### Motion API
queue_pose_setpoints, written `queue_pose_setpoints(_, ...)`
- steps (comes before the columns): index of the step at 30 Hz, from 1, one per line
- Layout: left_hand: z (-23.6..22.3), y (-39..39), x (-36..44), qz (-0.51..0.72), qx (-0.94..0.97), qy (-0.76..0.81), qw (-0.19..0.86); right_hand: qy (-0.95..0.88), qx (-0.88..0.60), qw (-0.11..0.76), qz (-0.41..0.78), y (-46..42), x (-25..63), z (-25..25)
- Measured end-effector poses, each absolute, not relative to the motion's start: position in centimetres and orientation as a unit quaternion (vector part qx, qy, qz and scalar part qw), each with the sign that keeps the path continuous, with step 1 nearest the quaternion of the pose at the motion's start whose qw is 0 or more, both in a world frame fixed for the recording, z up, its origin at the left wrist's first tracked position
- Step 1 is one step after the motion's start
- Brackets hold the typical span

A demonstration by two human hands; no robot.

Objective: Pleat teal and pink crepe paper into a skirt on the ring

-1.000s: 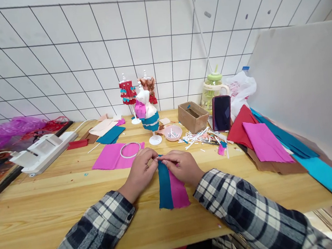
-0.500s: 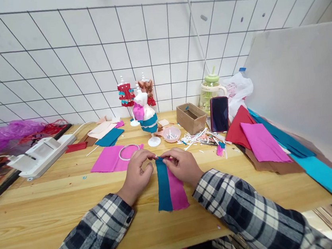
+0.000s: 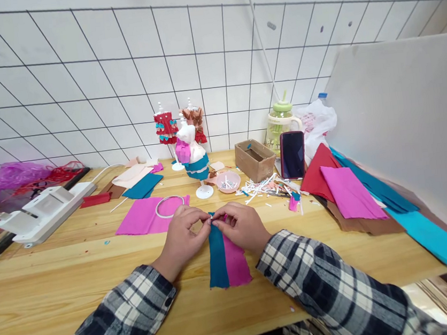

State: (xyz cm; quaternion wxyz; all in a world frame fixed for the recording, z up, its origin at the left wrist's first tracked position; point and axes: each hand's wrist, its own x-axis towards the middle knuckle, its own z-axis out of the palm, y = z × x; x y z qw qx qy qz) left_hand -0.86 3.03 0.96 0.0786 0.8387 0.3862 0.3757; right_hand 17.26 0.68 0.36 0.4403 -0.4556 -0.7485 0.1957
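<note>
A strip of teal and magenta crepe paper (image 3: 218,262) lies on the table in front of me, teal on the left half and magenta on the right. My left hand (image 3: 184,238) pinches at its far end, thumb against fingertips. Close beside it, my right hand (image 3: 246,226) is closed on the same end, from the magenta side. The fingers hide most of the edge between them; a tiny whitish bit shows at the fingertips. Just beyond my left hand, a silver ring (image 3: 157,209) rests on a magenta paper sheet (image 3: 134,218).
Small dress forms, including a white-topped one (image 3: 189,142), stand at the back. Behind my right hand are a pink dish (image 3: 234,189), loose white sticks (image 3: 256,188), a cardboard box (image 3: 249,165) and a phone (image 3: 292,155). Folded papers (image 3: 349,191) lie right; a power strip (image 3: 49,217) left.
My left thumb has come in against the fingertips, and both hands' fingertips now meet at the paper's far end. The whole view has shifted slightly.
</note>
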Motion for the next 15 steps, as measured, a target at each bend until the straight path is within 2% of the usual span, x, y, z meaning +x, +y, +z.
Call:
queue_pose_setpoints(8,0.7,3.0,-0.8,0.362,0.856,0.360,0.080,-0.744,-0.475,0.424,0.203,0.8,17.2,0.5)
queue_pose_setpoints(15,0.8,2.9,-0.8,0.360,0.854,0.358,0.112,-0.670,-0.491,0.437,0.345,1.9,17.3,-0.7)
